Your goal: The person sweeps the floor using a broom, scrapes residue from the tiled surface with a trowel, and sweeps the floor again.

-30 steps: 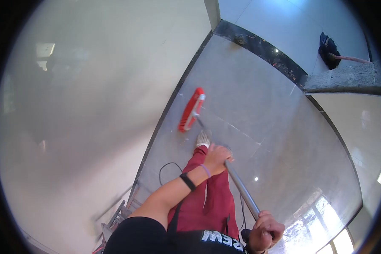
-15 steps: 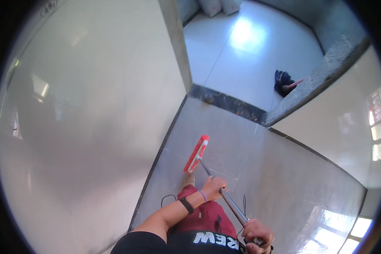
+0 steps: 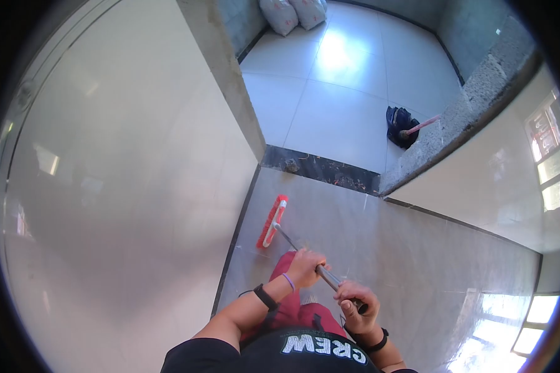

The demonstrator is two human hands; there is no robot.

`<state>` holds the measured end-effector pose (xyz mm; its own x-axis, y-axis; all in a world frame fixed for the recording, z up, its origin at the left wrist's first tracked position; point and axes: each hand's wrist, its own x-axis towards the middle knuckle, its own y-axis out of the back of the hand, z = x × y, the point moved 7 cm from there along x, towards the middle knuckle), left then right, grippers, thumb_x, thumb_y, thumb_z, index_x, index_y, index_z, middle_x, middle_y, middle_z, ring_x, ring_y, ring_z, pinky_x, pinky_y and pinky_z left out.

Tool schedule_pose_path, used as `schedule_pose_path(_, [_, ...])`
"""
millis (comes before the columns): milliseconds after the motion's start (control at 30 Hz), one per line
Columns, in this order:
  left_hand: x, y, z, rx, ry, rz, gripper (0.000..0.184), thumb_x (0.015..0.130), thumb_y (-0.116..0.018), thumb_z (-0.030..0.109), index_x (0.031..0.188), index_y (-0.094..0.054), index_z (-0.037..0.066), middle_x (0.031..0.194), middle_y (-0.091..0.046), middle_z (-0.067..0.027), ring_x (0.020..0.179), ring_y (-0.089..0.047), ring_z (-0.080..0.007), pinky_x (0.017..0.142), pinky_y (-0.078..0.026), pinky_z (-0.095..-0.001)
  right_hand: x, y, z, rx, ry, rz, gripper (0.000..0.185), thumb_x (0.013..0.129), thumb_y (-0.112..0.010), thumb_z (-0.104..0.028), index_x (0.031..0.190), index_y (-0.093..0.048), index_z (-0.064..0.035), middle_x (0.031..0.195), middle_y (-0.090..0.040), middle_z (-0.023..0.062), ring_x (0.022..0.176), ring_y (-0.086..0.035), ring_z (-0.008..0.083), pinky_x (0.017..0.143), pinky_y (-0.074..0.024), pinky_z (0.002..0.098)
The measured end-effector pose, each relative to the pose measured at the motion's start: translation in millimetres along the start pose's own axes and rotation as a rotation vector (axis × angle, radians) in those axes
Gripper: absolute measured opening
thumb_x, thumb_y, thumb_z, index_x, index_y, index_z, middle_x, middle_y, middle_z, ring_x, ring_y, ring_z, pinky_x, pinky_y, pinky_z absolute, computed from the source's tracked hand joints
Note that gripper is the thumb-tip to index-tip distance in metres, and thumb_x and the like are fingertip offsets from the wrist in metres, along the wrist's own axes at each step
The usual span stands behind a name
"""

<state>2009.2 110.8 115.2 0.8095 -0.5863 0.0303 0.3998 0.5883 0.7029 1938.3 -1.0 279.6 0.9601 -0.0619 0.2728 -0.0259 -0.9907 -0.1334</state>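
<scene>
A push broom with red bristles and a white-and-red head lies across the grey floor ahead of me. Its grey metal handle slants back toward my body. My left hand, with a purple band and a dark wristband on that arm, is closed around the handle partway down. Higher up, close to the handle's black end, my right hand is wrapped around it. The broom head appears to rest on the floor near the left wall.
Glossy panels rise close on my left. A dark threshold strip with debris crosses the doorway. Beyond it are a black bag beside a pink stick and white sacks. A rough wall edge borders the doorway's right.
My right hand has come forward and nearer to my left hand, still on the handle. The broom head appears slightly farther left, while the whole view has also shifted.
</scene>
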Motion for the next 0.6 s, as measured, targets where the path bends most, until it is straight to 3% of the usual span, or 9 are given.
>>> schedule_pose_path(100, [52, 30, -45, 0.007, 0.024, 0.003, 0.017, 0.075, -0.062, 0.025, 0.067, -0.052, 0.014, 0.072, -0.056, -0.0036, 0.078, -0.054, -0.0256, 0.070, -0.035, -0.0403, 69, -9, 27, -0.078, -0.050, -0.053, 0.007, 0.080, -0.059, -0.002, 0.086, -0.056, -0.0026, 0.079, -0.058, 0.0086, 0.071, -0.057, 0.0221, 0.081, -0.0445, 0.0389])
schedule_pose_path(167, [81, 46, -86, 0.044, 0.069, -0.064, 0.015, 0.074, -0.062, 0.025, 0.067, -0.054, 0.014, 0.072, -0.056, -0.0039, 0.079, -0.055, -0.0260, 0.072, -0.037, -0.0415, 109, -27, 60, -0.237, 0.075, -0.184, 0.010, 0.077, -0.061, -0.001, 0.086, -0.057, -0.0036, 0.079, -0.058, 0.0079, 0.071, -0.056, 0.0212, 0.075, -0.0454, 0.0329])
schedule_pose_path(233, [112, 56, -138, 0.059, 0.057, -0.111, 0.013, 0.073, -0.061, 0.024, 0.068, -0.055, 0.014, 0.072, -0.057, -0.0040, 0.079, -0.055, -0.0265, 0.072, -0.039, -0.0424, 138, -40, 109, -0.187, -0.061, -0.096, 0.011, 0.076, -0.062, 0.001, 0.084, -0.057, -0.0034, 0.077, -0.057, 0.0081, 0.069, -0.055, 0.0187, 0.067, -0.0446, 0.0280])
schedule_pose_path(300, [140, 59, -168, 0.081, -0.066, -0.092, 0.021, 0.071, -0.064, 0.022, 0.060, -0.050, 0.011, 0.062, -0.053, -0.0082, 0.068, -0.054, -0.0303, 0.060, -0.042, -0.0407, 158, -43, 147, -0.148, -0.142, -0.012, 0.010, 0.076, -0.062, 0.003, 0.083, -0.056, -0.0027, 0.077, -0.057, 0.0084, 0.068, -0.054, 0.0181, 0.064, -0.0437, 0.0268])
schedule_pose_path(333, [152, 52, -173, 0.064, -0.074, -0.121, 0.021, 0.071, -0.064, 0.022, 0.060, -0.050, 0.011, 0.062, -0.053, -0.0082, 0.068, -0.054, -0.0303, 0.060, -0.042, -0.0407, 160, -38, 160, -0.104, -0.203, 0.056, 0.010, 0.076, -0.061, 0.004, 0.082, -0.056, -0.0020, 0.077, -0.056, 0.0087, 0.066, -0.054, 0.0175, 0.061, -0.0428, 0.0256])
schedule_pose_path(433, [170, 22, -157, 0.001, -0.116, -0.273, 0.017, 0.069, -0.064, 0.019, 0.062, -0.052, 0.011, 0.064, -0.055, -0.0088, 0.070, -0.055, -0.0312, 0.062, -0.044, -0.0412, 155, -11, 137, -0.230, -0.212, 0.179, 0.007, 0.077, -0.061, 0.003, 0.078, -0.055, -0.0011, 0.074, -0.056, 0.0083, 0.064, -0.053, 0.0173, 0.060, -0.0429, 0.0263])
schedule_pose_path(500, [165, -19, -115, -0.121, -0.299, -0.410, 0.012, 0.064, -0.066, 0.018, 0.071, -0.058, 0.016, 0.075, -0.060, -0.0051, 0.077, -0.057, -0.0282, 0.065, -0.046, -0.0401, 146, 8, 108, -0.323, -0.204, 0.234, 0.007, 0.078, -0.061, 0.002, 0.078, -0.054, -0.0007, 0.072, -0.056, 0.0082, 0.064, -0.053, 0.0176, 0.060, -0.0433, 0.0267])
schedule_pose_path(600, [166, -63, -45, -0.297, -0.342, -0.523, 0.014, 0.062, -0.068, 0.016, 0.071, -0.057, 0.016, 0.074, -0.059, -0.0045, 0.077, -0.057, -0.0271, 0.066, -0.045, -0.0395, 141, 34, 60, -0.480, -0.207, 0.299, 0.007, 0.079, -0.060, 0.000, 0.076, -0.054, -0.0002, 0.069, -0.055, 0.0087, 0.062, -0.053, 0.0190, 0.059, -0.0440, 0.0280])
